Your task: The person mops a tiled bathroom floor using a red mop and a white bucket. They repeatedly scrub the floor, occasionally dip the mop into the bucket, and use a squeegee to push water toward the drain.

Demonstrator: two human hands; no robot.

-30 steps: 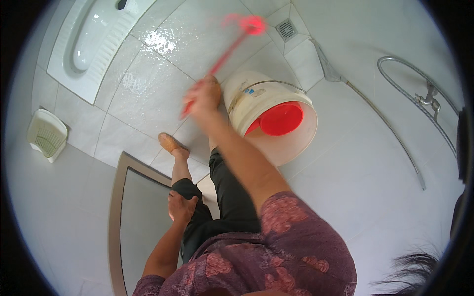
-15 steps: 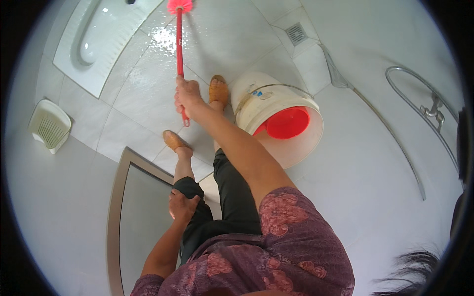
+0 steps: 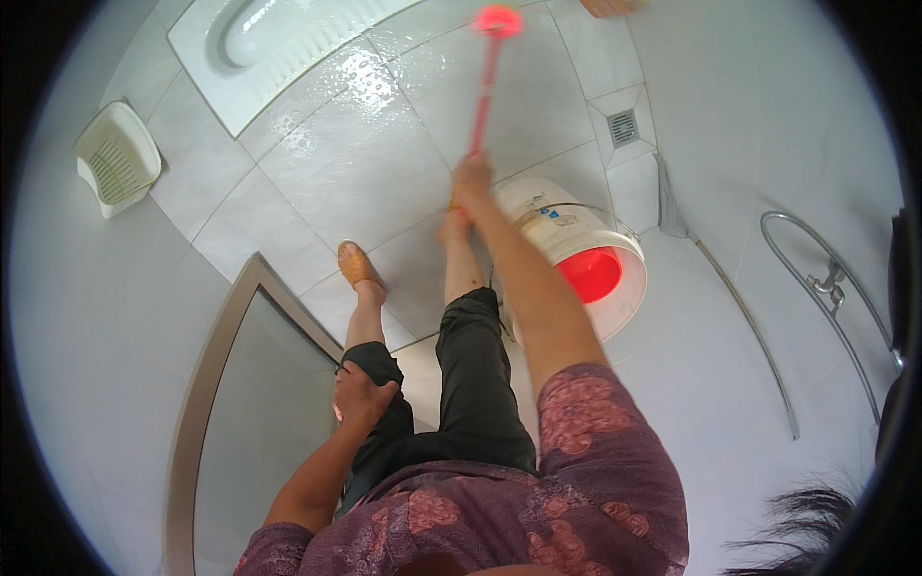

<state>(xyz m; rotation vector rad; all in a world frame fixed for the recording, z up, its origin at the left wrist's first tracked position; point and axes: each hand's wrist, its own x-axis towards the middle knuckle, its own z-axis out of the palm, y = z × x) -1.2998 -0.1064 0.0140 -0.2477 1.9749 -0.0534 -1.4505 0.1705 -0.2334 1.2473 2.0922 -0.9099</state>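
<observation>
My right hand [image 3: 471,182] is closed round the red handle of a toilet brush [image 3: 483,106], reaching forward past the bucket. The brush's round pink-red head [image 3: 498,21] is at the far side of the tiled floor, smeared by motion. My left hand [image 3: 363,396] rests on my left knee over the dark trouser leg [image 3: 373,363], thumb apart from the fingers; it holds no tool. Right of my right forearm a white bucket [image 3: 543,206] with a wire handle stands or leans, its mouth toward me. Inside it lies a red plastic vessel [image 3: 591,274].
A white squat toilet [image 3: 235,106] is set in the wet floor [image 3: 336,163] at the far left. A pale slotted basket [image 3: 120,158] is by the left wall. A framed door [image 3: 259,278] stands near my left leg. A floor drain [image 3: 622,128], shower hose [image 3: 740,298] and tap [image 3: 831,285] are at right.
My right hand has carried the brush to the right across the floor. The view has shifted, and an orange-brown thing now shows at the top right. My left hand stays on the knee.
</observation>
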